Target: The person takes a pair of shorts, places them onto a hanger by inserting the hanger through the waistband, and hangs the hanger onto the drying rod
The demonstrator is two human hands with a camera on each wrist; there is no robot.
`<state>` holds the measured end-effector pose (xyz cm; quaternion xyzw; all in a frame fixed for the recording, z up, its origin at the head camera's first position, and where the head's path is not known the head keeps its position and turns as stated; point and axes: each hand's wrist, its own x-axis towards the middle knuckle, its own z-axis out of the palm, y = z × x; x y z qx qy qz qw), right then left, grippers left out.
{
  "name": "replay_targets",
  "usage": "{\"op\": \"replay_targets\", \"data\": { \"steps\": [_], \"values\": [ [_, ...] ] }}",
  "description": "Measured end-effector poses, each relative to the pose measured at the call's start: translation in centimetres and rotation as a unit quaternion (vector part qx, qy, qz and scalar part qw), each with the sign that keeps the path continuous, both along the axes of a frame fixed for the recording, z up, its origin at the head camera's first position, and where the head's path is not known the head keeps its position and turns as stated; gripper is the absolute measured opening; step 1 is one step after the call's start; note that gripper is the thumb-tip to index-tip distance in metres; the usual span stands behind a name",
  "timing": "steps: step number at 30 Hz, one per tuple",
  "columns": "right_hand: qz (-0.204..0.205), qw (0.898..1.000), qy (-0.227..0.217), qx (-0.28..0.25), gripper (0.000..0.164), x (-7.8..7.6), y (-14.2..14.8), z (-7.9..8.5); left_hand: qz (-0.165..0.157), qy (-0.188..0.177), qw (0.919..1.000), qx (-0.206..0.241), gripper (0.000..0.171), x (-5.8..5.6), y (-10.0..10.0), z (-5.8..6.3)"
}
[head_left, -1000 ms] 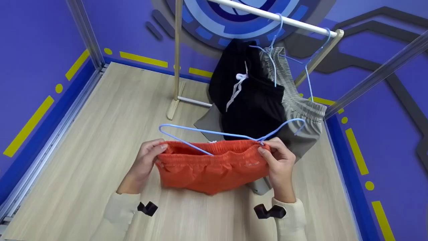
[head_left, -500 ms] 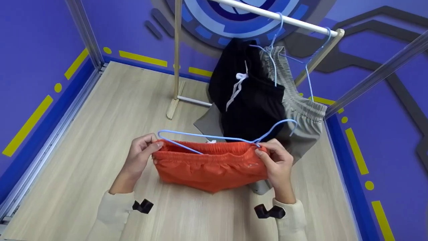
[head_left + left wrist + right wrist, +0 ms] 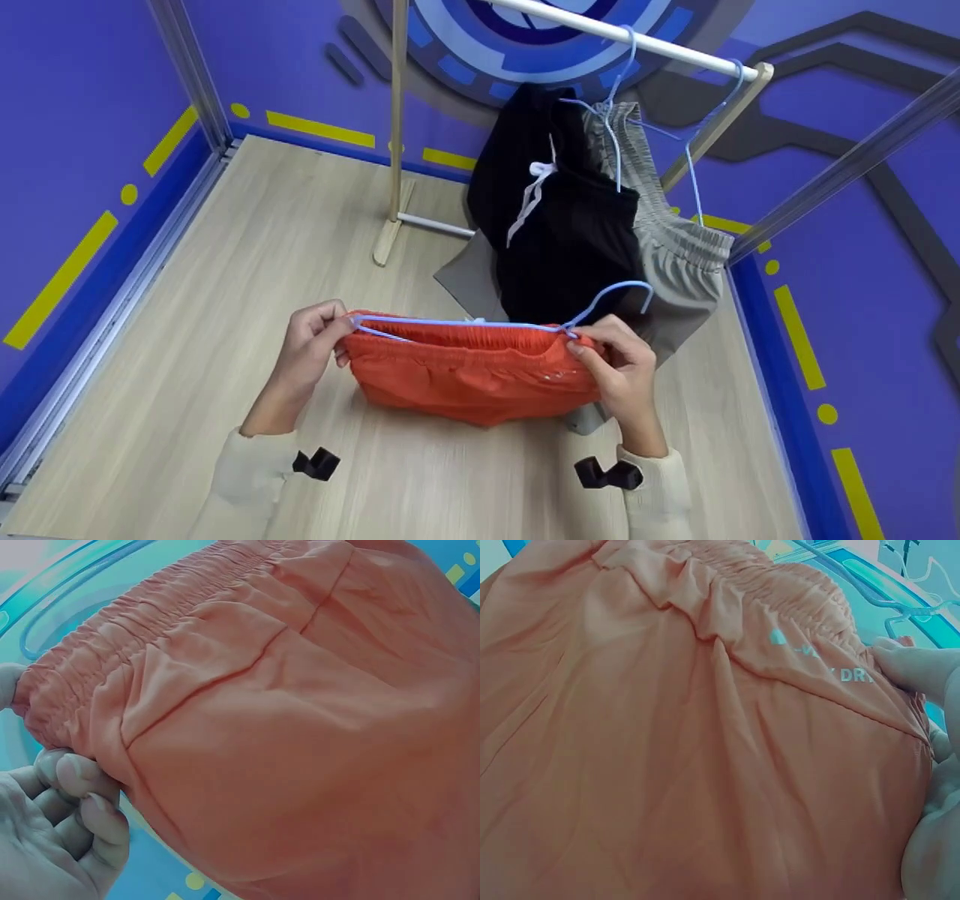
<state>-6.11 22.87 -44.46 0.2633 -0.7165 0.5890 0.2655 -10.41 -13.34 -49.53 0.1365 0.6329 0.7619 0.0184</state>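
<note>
Orange shorts (image 3: 472, 382) with a gathered elastic waistband are stretched between both hands above the wooden floor. My left hand (image 3: 309, 345) pinches the left end of the waistband, thumb on top and fingers curled below, as the left wrist view also shows. At the other end my right hand (image 3: 622, 356) grips the waistband, beside white lettering (image 3: 855, 675) on the cloth. A light blue wire hanger (image 3: 450, 322) lies along the waist opening. Its left end is at my left thumb, its neck is by my right hand, and its hook points right. The hanger's lower wire dips inside the waistband.
A rack with a white rail (image 3: 675, 51) and wooden posts stands behind. Black shorts (image 3: 562, 247) with a white drawstring and grey trousers (image 3: 682, 255) hang from it on blue hangers. Blue walls (image 3: 90, 90) enclose the wooden floor (image 3: 247, 247).
The hanger has sunk toward the waistband, its left end coming down to my left thumb and its hook shifting left and lower. My left hand has moved slightly left, stretching the waist.
</note>
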Motion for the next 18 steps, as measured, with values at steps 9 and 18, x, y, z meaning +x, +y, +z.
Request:
{"op": "replay_targets", "data": {
  "steps": [9,18],
  "values": [
    [0.01,0.998,0.03,0.054,0.025,-0.05,0.05,0.41,0.019,-0.022,0.9996,-0.001,0.03,0.04,-0.01,0.24],
    [-0.002,0.994,0.045,0.095,0.026,0.04,-0.13,0.61,0.043,-0.043,0.9971,-0.046,0.029,0.13,-0.11,0.29]
  ]
}}
